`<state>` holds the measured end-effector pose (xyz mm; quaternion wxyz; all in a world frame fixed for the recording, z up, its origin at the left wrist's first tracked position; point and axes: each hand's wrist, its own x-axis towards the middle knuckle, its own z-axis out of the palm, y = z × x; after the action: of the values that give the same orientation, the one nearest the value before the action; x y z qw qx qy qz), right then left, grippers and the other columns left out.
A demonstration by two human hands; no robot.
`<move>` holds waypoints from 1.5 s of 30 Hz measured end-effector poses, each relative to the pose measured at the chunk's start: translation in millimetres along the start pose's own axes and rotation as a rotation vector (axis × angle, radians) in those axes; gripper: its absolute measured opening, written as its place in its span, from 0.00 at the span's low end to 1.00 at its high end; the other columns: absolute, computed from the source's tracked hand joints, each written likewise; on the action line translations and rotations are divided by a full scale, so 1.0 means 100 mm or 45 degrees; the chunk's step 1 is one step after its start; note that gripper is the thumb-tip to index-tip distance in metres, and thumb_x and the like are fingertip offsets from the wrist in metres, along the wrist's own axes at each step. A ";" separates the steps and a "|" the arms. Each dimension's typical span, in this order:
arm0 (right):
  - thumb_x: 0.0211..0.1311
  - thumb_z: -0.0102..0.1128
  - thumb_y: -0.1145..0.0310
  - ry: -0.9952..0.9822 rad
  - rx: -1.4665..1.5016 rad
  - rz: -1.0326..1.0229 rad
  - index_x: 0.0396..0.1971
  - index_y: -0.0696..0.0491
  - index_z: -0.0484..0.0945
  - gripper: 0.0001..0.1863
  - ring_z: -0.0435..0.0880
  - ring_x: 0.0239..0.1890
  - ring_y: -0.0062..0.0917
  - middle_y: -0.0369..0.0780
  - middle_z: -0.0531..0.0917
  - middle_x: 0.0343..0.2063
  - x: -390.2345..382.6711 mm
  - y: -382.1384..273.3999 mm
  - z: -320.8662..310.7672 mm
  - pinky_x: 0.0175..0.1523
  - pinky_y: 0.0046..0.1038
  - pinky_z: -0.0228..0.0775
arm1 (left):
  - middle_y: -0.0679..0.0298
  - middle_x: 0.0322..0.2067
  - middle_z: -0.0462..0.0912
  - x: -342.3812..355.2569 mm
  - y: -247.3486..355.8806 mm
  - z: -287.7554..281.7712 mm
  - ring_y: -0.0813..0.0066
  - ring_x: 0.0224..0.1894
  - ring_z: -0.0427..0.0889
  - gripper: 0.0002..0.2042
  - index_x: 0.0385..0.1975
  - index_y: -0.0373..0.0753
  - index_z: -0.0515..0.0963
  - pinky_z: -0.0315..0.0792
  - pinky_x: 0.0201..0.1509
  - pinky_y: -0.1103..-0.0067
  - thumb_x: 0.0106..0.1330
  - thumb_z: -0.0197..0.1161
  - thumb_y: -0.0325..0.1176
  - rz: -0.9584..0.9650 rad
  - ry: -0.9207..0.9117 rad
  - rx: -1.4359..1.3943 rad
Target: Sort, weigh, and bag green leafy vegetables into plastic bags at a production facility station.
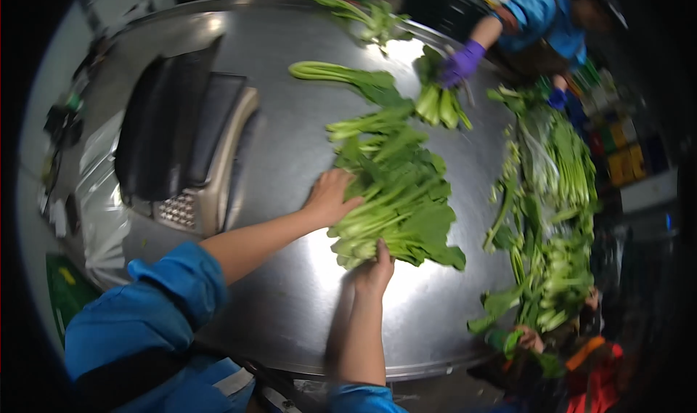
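A pile of leafy greens (396, 195), with pale green stalks like choy sum, lies on the steel table (290, 297) in front of me. My left hand (332, 197) presses round the stalk side of the pile, its thumb over the stalks and some fingertips hidden by leaves. At the pile's near edge, my right hand (375, 271) grips the stalk ends, thumb up on the near side and fingers hidden beneath. A single stalk of greens (323, 71) lies beyond the pile.
Left stands a beige weighing scale (231, 159) with a keypad and black trays (156, 130). Across the table, a co-worker's purple-gloved hand (462, 64) holds a bunch of greens (439, 104). Heaped greens (566, 166) line the right side, where another person's hand (530, 338) shows. Loose greens (374, 22) lie at the far edge.
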<state>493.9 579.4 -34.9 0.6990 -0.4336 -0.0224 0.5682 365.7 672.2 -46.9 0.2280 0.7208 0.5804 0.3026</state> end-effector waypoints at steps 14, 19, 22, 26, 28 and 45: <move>0.53 0.46 0.81 -0.045 -0.103 0.075 0.53 0.61 0.54 0.25 0.65 0.52 0.34 0.46 0.65 0.50 -0.01 -0.08 0.09 0.57 0.35 0.57 | 0.49 0.40 0.70 0.05 0.13 -0.07 0.59 0.48 0.66 0.26 0.41 0.29 0.69 0.62 0.51 0.70 0.56 0.54 0.49 -0.081 -0.132 0.122; 0.50 0.45 0.83 -0.074 -0.051 0.115 0.52 0.62 0.56 0.26 0.65 0.52 0.34 0.45 0.65 0.50 0.05 -0.09 -0.03 0.59 0.35 0.54 | 0.47 0.41 0.68 0.16 0.18 -0.06 0.57 0.47 0.64 0.32 0.45 0.28 0.67 0.59 0.53 0.70 0.53 0.55 0.54 -0.151 -0.383 0.268; 0.51 0.47 0.77 -0.131 -0.039 0.181 0.47 0.59 0.63 0.20 0.66 0.51 0.31 0.42 0.69 0.47 0.16 -0.03 -0.24 0.58 0.34 0.56 | 0.48 0.43 0.64 -0.01 0.12 0.13 0.56 0.50 0.63 0.31 0.48 0.30 0.65 0.58 0.55 0.70 0.53 0.57 0.52 -0.123 -0.271 0.079; 0.49 0.46 0.76 -0.114 0.059 0.276 0.47 0.59 0.64 0.21 0.66 0.51 0.32 0.42 0.69 0.47 0.05 -0.12 -0.14 0.59 0.34 0.55 | 0.48 0.47 0.61 -0.21 0.24 0.05 0.56 0.54 0.60 0.34 0.53 0.31 0.59 0.57 0.58 0.71 0.51 0.61 0.46 -0.225 -0.365 -0.188; 0.47 0.46 0.77 -0.082 0.229 0.379 0.47 0.60 0.64 0.22 0.66 0.51 0.32 0.43 0.69 0.47 -0.06 -0.15 -0.11 0.59 0.34 0.54 | 0.47 0.47 0.65 -0.27 0.14 0.07 0.57 0.52 0.64 0.35 0.53 0.31 0.58 0.59 0.56 0.72 0.49 0.64 0.44 -0.243 -0.318 -0.251; 0.31 0.46 0.78 -0.180 0.163 0.622 0.50 0.60 0.63 0.34 0.64 0.54 0.40 0.46 0.69 0.49 -1.31 0.32 -1.29 0.62 0.41 0.50 | 0.58 0.46 0.71 -1.75 -0.41 -0.90 0.73 0.49 0.69 0.23 0.53 0.33 0.62 0.63 0.51 0.78 0.62 0.50 0.42 -0.865 -0.947 -1.186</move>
<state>490.4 396.8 -75.3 0.5636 -0.3403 0.0700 0.7494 248.8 509.0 -40.9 0.7807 0.3815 0.4666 0.1648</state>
